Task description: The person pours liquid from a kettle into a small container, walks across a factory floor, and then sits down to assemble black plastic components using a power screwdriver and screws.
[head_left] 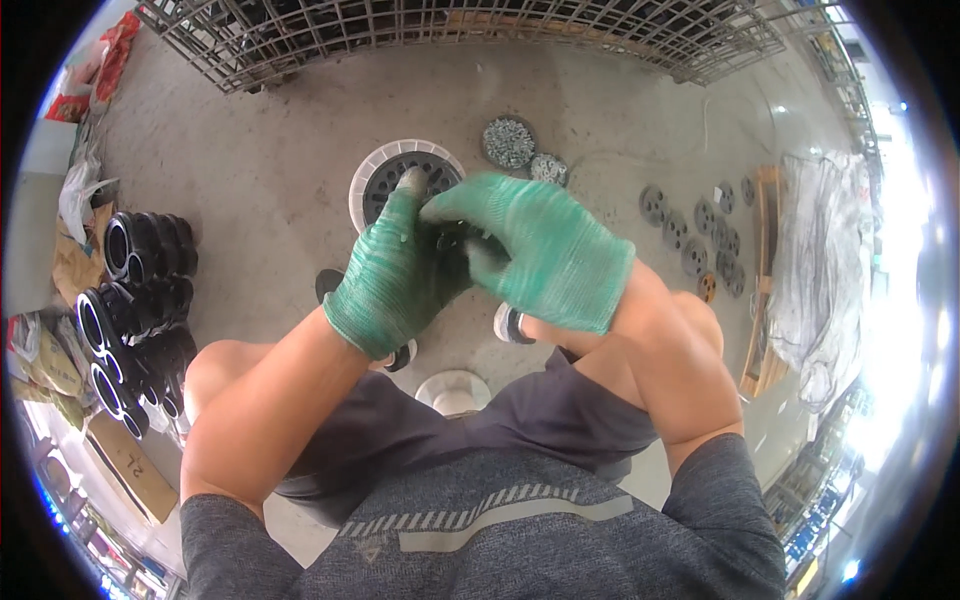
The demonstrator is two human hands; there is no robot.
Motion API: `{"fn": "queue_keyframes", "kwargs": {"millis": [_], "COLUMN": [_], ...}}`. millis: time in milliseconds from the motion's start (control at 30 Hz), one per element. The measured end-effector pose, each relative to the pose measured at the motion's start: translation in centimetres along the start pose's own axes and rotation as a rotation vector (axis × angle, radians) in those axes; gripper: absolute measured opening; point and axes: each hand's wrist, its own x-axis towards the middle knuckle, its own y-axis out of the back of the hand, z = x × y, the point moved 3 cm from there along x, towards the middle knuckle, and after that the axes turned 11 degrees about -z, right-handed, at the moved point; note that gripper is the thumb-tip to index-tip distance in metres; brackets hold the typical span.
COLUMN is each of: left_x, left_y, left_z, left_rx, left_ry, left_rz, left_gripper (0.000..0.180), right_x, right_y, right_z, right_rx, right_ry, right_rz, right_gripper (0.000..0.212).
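My left hand (388, 272) and my right hand (550, 245) wear green knit gloves and meet in front of me. Between the fingers a small dark part shows only in slivers, so its kind stays hidden. Both hands are curled around it, and the right one is slightly blurred. Just beyond them lies a black round plate with holes (382, 186), set on a white ribbed round stand (362, 178) and partly covered by my left thumb.
Two round containers of metal fasteners (508, 142) sit farther right on the floor. Several grey perforated discs (694, 256) lie at the right, near a wooden pallet (767, 230) with plastic sheeting. Black pipe fittings (130, 245) are stacked at left. A wire cage (480, 25) spans the far side.
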Motion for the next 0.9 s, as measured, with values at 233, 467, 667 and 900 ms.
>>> {"fn": "queue_keyframes", "kwargs": {"millis": [233, 467, 667, 900], "left_x": [0.7, -0.1, -0.6, -0.6], "left_y": [1.9, 0.9, 0.2, 1.2], "left_z": [0.6, 0.8, 1.3, 1.5], "left_rx": [-0.001, 0.081, 0.424, 0.505], "left_ry": [-0.023, -0.029, -0.105, -0.08], "left_rz": [-0.231, -0.193, -0.198, -0.148], "left_gripper": [0.062, 0.061, 0.054, 0.049], "right_x": [0.0, 0.1, 0.2, 0.6], "right_y": [1.7, 2.6, 1.6, 0.5], "right_z": [0.6, 2.3, 3.3, 3.3], "right_rx": [0.055, 0.334, 0.166, 0.001], "right_ry": [0.089, -0.223, -0.143, 0.012], "right_rz": [0.085, 0.189, 0.179, 0.2], "right_gripper": [0.032, 0.022, 0.019, 0.02]}}
